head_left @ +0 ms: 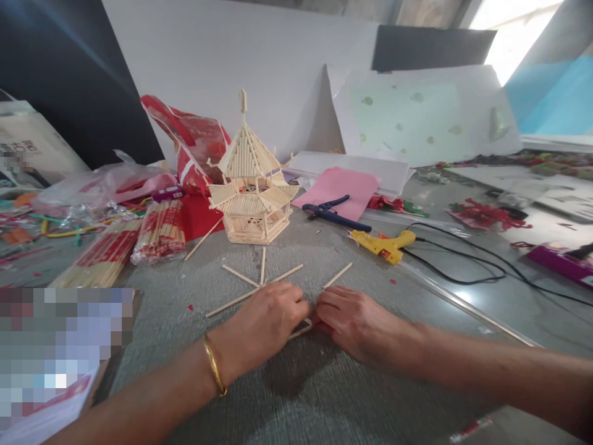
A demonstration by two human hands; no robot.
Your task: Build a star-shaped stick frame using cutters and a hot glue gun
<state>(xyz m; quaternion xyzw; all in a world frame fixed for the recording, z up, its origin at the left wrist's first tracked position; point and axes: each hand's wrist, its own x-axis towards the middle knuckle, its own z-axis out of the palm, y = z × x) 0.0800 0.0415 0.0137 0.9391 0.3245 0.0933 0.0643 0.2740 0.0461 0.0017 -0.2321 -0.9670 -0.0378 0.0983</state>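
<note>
Several thin wooden sticks [227, 306] lie on the grey table [162, 346], some joined at an angle near my hands. My left hand [278, 309], with a gold bangle at the wrist, has its fingers closed over the sticks; what they pinch is hidden. Close beside it on the right, my right hand [352, 318] is closed too, around or against stick ends that I cannot make out. One stick [338, 275] points up and away from behind its fingers. A pagoda model [257, 191] made of sticks stands upright behind the hands.
A yellow glue gun [384, 246] with a black cable and dark blue cutters [336, 213] lie at right behind the hands. Bundles of sticks [160, 228] in plastic, a red bag [194, 139] and pink paper [340, 188] lie further back. A clear rod [467, 306] runs behind my right forearm.
</note>
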